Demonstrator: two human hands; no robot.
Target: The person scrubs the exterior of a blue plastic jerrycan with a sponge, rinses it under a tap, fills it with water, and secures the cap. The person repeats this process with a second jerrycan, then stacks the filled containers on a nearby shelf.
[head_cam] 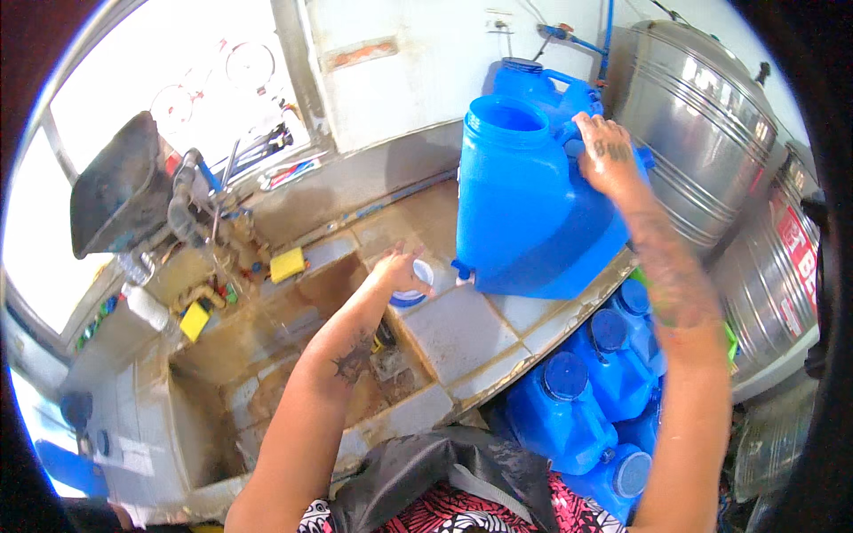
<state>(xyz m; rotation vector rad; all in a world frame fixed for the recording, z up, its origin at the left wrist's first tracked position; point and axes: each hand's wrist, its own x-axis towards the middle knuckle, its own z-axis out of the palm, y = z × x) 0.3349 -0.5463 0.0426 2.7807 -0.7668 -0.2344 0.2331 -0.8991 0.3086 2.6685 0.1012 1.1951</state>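
A large blue plastic jerrycan (533, 220) with an uncapped wide mouth and a small spigot (462, 270) near its base stands on the tiled counter. My right hand (605, 150) is closed around its handle at the top. To its left, my left hand (402, 270) is over a blue and white round lid (412, 290) lying beside the sink's edge. The fingers look spread and partly blurred; whether they grip the lid is unclear. Another blue jerrycan (523, 83), capped, stands behind the first one. The tiled sink (266, 360) lies below my left forearm.
Several capped blue jerrycans (566, 420) stand below the counter at right. Stainless steel tanks (700, 126) are behind my right arm. Pipes and a faucet (216, 200), yellow sponges (287, 265), a white bottle (143, 306) and a dark scoop-like container (116, 183) line the sink's far side.
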